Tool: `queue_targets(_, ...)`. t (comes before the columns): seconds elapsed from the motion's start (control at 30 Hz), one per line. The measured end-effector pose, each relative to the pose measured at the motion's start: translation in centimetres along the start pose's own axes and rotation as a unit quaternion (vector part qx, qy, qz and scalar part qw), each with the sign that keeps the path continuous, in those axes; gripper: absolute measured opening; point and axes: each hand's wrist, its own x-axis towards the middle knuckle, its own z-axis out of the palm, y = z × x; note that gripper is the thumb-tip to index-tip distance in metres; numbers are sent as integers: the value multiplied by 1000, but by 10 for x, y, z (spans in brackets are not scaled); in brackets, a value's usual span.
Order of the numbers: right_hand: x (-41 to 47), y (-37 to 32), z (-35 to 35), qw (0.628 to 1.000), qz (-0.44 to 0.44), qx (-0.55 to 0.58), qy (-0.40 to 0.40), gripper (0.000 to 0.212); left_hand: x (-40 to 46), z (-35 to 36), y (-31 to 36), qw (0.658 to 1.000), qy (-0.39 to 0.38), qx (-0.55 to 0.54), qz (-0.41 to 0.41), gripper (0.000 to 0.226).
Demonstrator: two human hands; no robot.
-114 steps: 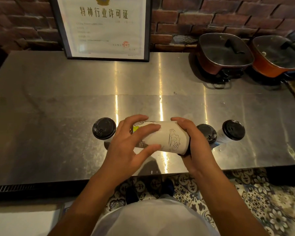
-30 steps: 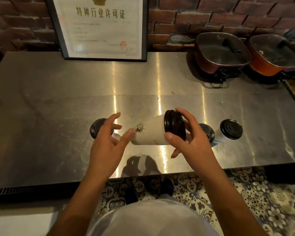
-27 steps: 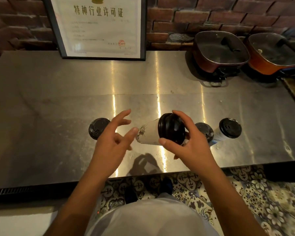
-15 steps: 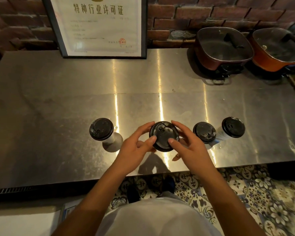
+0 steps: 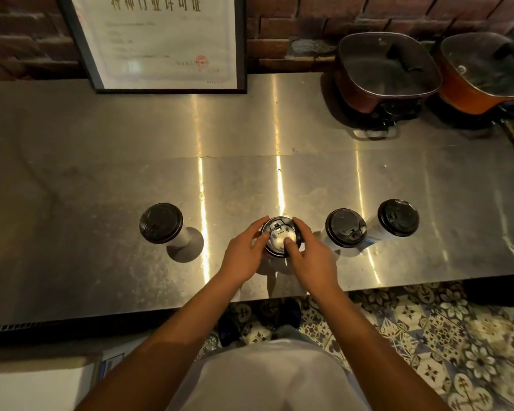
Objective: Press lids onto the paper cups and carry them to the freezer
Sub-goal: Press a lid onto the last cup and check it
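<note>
The lid-pressing step looks to be at its very end here. The person has the middle cup [image 5: 281, 241] standing upright on the steel bench [image 5: 101, 173], close to its near edge, and is bearing down on its black lid [image 5: 275, 231]. The left hand [image 5: 244, 256] curls around the lid's left rim, fingers half bent and wrapped to the rim, steadying the cup. The right hand [image 5: 312, 258] cups the right rim, with its thumb laid flat on top of the lid, pushing downward.

Three more cups stand on the bench, all already wearing black lids: one cup [image 5: 161, 223] well off to the outside of the left hand, a second cup [image 5: 345, 232] just beside the right hand, and a third cup [image 5: 398, 217] beyond that one, nearly touching it.

So I'd judge every cup is capped once this lid seats. The next move calls for letting go of the rim, gathering the cups without squeezing their paper walls, and carrying them off. No freezer shows from here.
</note>
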Motion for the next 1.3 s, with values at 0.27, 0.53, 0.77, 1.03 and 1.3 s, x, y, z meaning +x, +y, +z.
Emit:
queue_targets(0.27,17,-9,-13,997,-28,-45,-61,54,4,-13,10,978,10,200,53,46)
queue_targets(0.53,-3,-50,-31,981,-172,-36,78,49,-37,-67,3,921,174,279,209,41)
queue_targets(0.77,1,-101,13,946,-304,-109,32,58,-52,-157,-39,925,228,289,90,52)
queue_targets(1.03,27,-150,107,925,-321,-179,-92,58,-34,-209,-88,891,231,390,24,65)
queue_targets(1.3,39,-170,153,948,-219,-55,-226,60,-19,-198,-104,965,132,225,12,51)
